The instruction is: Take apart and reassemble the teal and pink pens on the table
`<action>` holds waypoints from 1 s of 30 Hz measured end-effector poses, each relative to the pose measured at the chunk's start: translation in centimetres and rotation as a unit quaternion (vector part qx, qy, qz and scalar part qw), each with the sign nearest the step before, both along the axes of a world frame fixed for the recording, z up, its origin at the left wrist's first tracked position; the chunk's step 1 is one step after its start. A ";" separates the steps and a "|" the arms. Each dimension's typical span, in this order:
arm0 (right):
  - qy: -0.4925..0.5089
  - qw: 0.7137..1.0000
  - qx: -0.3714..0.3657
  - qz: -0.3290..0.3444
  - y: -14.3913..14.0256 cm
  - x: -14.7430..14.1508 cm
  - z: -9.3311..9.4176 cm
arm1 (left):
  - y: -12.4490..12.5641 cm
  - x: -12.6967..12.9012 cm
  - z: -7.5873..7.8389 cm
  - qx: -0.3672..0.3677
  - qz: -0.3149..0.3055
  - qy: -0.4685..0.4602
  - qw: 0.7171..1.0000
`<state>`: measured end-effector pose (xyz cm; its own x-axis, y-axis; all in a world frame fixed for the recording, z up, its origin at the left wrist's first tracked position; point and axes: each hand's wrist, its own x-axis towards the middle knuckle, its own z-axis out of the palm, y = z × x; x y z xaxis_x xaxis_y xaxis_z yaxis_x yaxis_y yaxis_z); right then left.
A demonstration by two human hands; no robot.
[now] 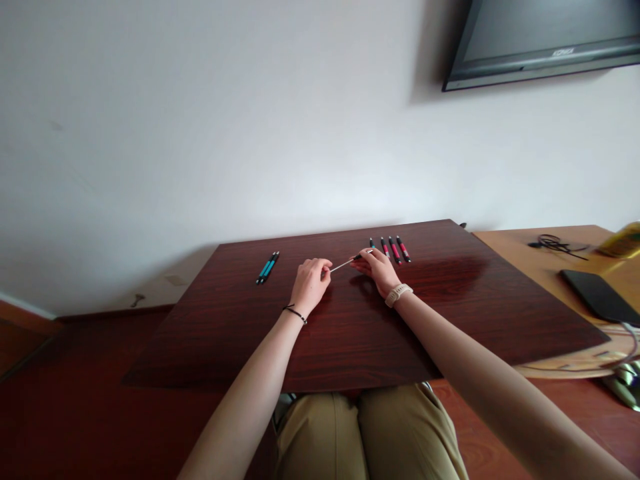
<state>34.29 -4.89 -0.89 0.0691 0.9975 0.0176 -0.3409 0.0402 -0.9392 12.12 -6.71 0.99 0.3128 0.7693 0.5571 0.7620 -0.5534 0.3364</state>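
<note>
A plain room at home or office: wall-mounted television, dark wooden bench, bare white wall.

Black wall-mounted flat screen, lower bezel: small pale brand lettering, too blurred to read for certain.
Pens, dark wooden board, phone: no readable text.

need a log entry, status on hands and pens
Left hand pinching thin white refill. Right hand holding black pen tip. Red pens beside right hand, teal pens left.
</note>
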 end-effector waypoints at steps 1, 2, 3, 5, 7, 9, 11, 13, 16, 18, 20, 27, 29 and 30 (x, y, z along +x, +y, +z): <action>-0.006 1.000 0.003 0.005 -0.1 0.0 0.1 | 0.0 0.0 0.0 0.001 -0.001 0.000 1.000; -0.012 1.000 0.006 0.013 -0.1 -0.1 0.1 | 0.0 0.0 0.0 0.002 -0.003 -0.001 1.000; -0.019 1.000 0.008 0.023 -0.2 -0.1 0.2 | 0.0 0.0 0.0 0.004 -0.005 -0.003 1.000; -0.026 0.999 0.011 0.047 -0.3 -0.2 0.3 | 0.1 0.0 -0.1 0.010 -0.010 -0.009 1.000; -0.025 0.997 0.013 0.069 -0.4 -0.3 0.3 | 0.1 0.0 -0.1 0.016 -0.015 -0.017 1.000; -0.018 0.996 0.012 0.086 -0.6 -0.4 0.4 | 0.1 0.0 -0.1 0.017 -0.019 -0.025 0.999; -0.015 0.995 0.006 0.100 -0.7 -0.5 0.4 | 0.1 0.0 -0.1 0.015 -0.022 -0.032 0.999; -0.015 0.994 -0.003 0.112 -0.8 -0.5 0.5 | 0.1 0.0 -0.1 0.012 -0.021 -0.039 0.999; -0.021 0.992 -0.012 0.122 -0.9 -0.4 0.7 | 0.1 0.0 -0.2 0.007 -0.021 -0.050 0.999; -0.025 0.991 -0.011 0.128 -0.9 -0.4 0.8 | 0.1 -0.1 -0.2 0.004 -0.023 -0.056 0.998; -0.017 0.991 -0.006 0.135 -0.9 -0.4 0.8 | 0.1 -0.1 -0.3 -0.001 -0.027 -0.060 0.998; 0.003 0.994 0.014 0.110 -0.5 -0.7 0.2 | -0.3 0.2 0.0 -0.012 -0.039 -0.061 0.997; 0.008 0.995 0.018 0.096 -0.4 -0.7 0.1 | -0.4 0.2 0.1 -0.014 -0.041 -0.053 0.998; 0.012 0.996 0.020 0.091 -0.4 -0.6 0.2 | -0.4 0.2 0.2 -0.013 -0.041 -0.049 0.998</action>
